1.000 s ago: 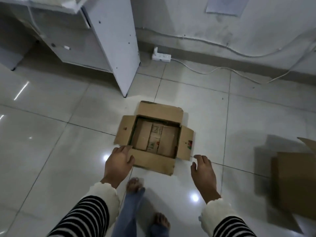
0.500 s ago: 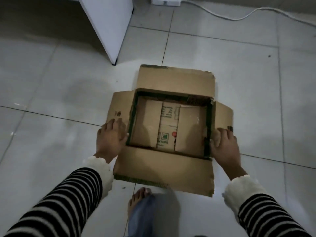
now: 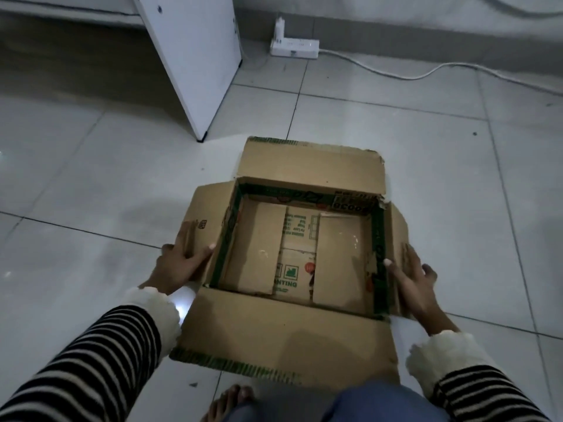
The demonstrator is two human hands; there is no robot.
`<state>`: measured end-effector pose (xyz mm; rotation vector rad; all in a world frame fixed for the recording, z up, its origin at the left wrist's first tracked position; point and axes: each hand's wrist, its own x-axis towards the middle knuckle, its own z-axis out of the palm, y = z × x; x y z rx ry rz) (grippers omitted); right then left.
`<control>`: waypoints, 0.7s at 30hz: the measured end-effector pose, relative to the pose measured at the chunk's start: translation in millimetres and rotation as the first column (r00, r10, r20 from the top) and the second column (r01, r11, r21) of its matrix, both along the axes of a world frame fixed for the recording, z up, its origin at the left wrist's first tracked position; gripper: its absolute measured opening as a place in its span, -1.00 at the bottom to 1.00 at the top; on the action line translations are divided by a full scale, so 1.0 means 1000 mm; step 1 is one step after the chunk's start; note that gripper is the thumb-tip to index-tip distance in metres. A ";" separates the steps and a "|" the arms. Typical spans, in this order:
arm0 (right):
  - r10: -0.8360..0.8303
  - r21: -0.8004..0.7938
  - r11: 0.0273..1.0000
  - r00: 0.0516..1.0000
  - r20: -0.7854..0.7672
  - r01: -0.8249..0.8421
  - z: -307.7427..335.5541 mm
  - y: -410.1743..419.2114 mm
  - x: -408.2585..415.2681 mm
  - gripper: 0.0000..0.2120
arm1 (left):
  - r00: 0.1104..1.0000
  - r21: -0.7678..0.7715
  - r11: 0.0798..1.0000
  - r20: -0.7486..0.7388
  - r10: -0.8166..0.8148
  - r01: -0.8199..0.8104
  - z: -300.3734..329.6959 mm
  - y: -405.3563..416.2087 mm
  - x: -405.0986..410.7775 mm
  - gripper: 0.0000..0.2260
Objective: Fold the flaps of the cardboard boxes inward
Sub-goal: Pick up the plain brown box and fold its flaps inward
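Observation:
An open brown cardboard box (image 3: pixel 301 254) with green printing sits on the tiled floor in front of me, empty inside. Its far flap (image 3: pixel 310 169) and near flap (image 3: pixel 286 339) are spread outward. My left hand (image 3: pixel 179 263) grips the left side flap (image 3: pixel 207 214), fingers under its outer edge and thumb on top. My right hand (image 3: pixel 411 278) holds the right side flap (image 3: pixel 397 239) the same way, thumb at the box's inner rim. Both side flaps are slightly lifted.
A white cabinet panel (image 3: pixel 195 56) stands on the floor at the back left of the box. A white power strip (image 3: pixel 294 45) with its cable (image 3: pixel 411 76) lies by the wall behind. My bare foot (image 3: pixel 228 403) and blue-trousered knee (image 3: pixel 380 403) are just below the near flap.
I have come closer to the box and leaned over it. Both hands moved from the floor beside it onto the two side flaps and took hold of them.

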<state>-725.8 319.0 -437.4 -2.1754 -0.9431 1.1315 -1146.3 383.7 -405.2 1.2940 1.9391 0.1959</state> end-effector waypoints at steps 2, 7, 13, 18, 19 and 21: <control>0.013 -0.031 0.999 1.000 0.019 -0.012 0.004 0.000 0.004 -0.11 | 0.997 0.021 0.999 -0.067 -0.029 0.031 0.002 0.001 0.006 -0.15; 0.027 -0.118 0.993 0.966 0.256 0.003 0.012 -0.002 0.022 -0.10 | 0.992 0.058 0.993 -0.070 -0.103 0.107 0.015 0.004 0.019 -0.07; -0.009 0.181 0.982 0.951 0.310 -0.049 0.035 -0.003 0.059 -0.27 | 0.991 0.272 0.954 -0.057 -0.117 0.128 0.035 0.023 0.021 -0.24; -0.030 0.311 0.949 0.970 0.243 -0.048 0.053 0.006 0.064 -0.18 | 0.979 0.344 0.924 0.054 -0.195 0.165 0.058 0.039 0.021 -0.27; -0.039 0.325 0.945 0.975 0.220 -0.035 0.055 0.008 0.063 -0.16 | 0.973 0.337 0.920 0.045 -0.228 0.200 0.061 0.042 0.024 -0.27; -0.016 0.331 0.943 0.986 0.165 -0.040 0.059 0.014 0.058 -0.15 | 0.962 0.301 0.920 0.026 -0.272 0.252 0.065 0.046 0.030 -0.26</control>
